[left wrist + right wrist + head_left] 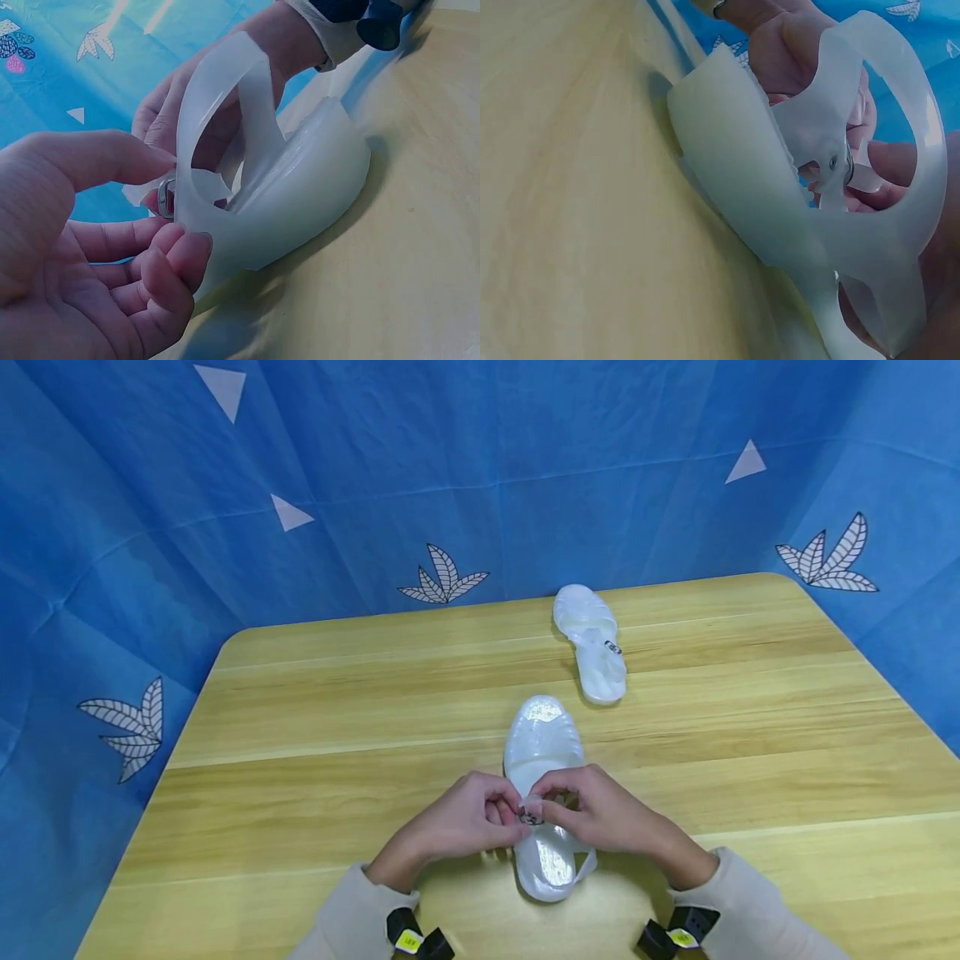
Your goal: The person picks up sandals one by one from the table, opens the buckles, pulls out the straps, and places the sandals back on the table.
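A translucent white sandal lies on the table, sole down, its toe pointing away from me. At its ankle strap is a small metal buckle. My left hand pinches the sandal beside that buckle, thumb above and curled fingers below. From the other side, my right hand pinches the loose strap end at the buckle. Some of the right fingers are hidden behind the sandal in the left wrist view. Whether the strap passes through the buckle, I cannot tell.
A second white sandal with a buckle lies farther back, right of the first. Both rest on a wooden table with rounded far corners. A blue patterned cloth hangs behind it and along its sides.
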The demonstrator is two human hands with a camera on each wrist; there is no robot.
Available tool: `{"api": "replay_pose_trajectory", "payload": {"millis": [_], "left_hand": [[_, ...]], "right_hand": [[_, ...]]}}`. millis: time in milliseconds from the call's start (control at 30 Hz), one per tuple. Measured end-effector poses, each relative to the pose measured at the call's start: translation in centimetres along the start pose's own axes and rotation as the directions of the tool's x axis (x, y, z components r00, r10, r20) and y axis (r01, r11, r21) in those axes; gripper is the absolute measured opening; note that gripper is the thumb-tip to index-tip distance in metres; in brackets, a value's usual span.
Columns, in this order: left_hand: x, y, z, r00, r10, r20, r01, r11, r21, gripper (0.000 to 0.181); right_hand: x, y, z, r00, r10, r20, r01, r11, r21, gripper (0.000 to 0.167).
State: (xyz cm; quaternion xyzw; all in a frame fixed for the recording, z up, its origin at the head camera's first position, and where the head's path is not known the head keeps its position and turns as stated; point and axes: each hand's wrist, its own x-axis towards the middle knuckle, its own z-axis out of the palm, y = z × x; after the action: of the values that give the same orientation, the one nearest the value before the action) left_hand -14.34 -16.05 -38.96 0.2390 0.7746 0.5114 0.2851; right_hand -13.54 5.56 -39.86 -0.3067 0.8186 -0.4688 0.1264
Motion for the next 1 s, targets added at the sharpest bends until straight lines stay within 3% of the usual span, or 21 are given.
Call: {"api": "replay_pose_trajectory", "payload": {"millis": [233,700,1000], "left_hand": [[0.1,0.0,0.1,1.000,-0.008,-0.003,0.008,1.000,0.020,0.012],[0.1,0.0,0.2,0.999,0.035,-0.018,-0.033,0.997,0.069,0.008],[0.1,0.2,0.6,0.996,0.067,-0.051,-0.062,0.993,0.096,0.013]], "right_hand": [[0.0,0.0,0.0,1.000,-0.006,0.009,0.006,1.000,0.003,0.008],[-0.3,-0.2,-1.4,0.997,-0.004,0.081,0.010,0.998,-0.066,0.012],[-0.3,-0.2,-1.7,0.992,-0.104,0.070,0.109,0.991,-0.078,0.010]]}}
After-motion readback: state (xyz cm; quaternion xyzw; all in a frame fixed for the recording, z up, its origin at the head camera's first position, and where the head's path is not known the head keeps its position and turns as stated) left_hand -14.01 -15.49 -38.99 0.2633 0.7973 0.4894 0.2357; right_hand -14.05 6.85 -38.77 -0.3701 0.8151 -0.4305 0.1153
